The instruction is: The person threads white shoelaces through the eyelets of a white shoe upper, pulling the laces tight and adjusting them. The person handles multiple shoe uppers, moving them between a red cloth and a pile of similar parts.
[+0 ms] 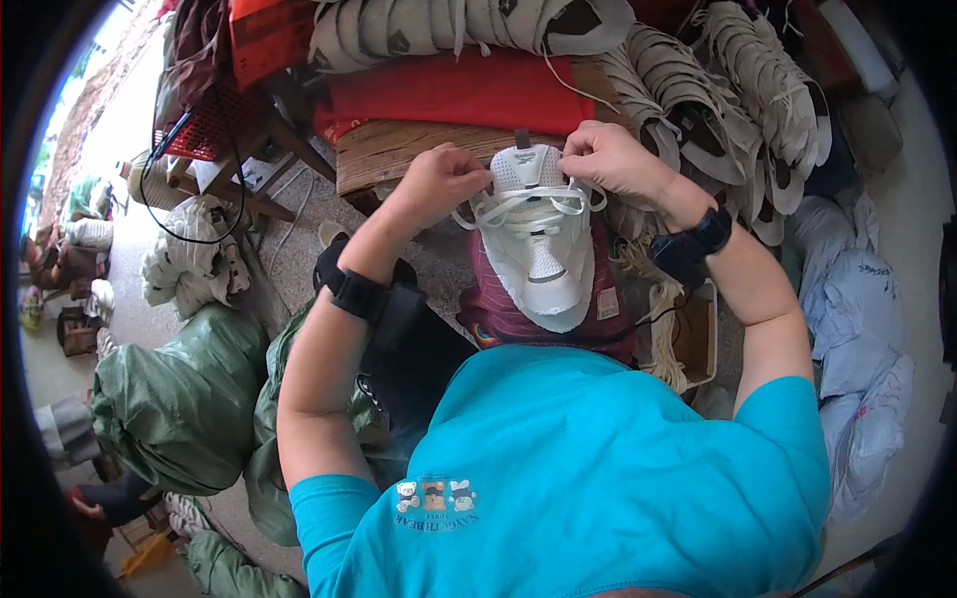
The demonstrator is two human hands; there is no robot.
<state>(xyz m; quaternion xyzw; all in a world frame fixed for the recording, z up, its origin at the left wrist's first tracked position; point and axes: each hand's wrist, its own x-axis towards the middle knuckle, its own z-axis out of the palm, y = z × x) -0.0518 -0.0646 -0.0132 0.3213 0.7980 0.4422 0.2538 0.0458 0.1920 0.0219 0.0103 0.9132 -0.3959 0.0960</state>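
A white shoe upper (543, 259) without a visible sole lies over a maroon striped cloth (478, 299), its toe toward me. White laces (528, 207) cross its throat, with loose loops at both sides. The perforated tongue (516, 169) stands at the far end, topped by a dark pull tab. My left hand (439, 181) is closed, thumb and fingers pinching the upper's left edge beside the tongue. My right hand (613, 164) pinches the opposite edge in the same way. Whether a lace end is also between the fingers is hidden. Both wrists wear black bands.
A wooden bench (399, 149) with red cloth (449, 95) stands just beyond the upper. Nested rows of pale shoe uppers (429, 35) lie on it and hang at right. A box (703, 339) with a lace bundle (666, 344) is near my right. Green sacks (184, 399) sit at left.
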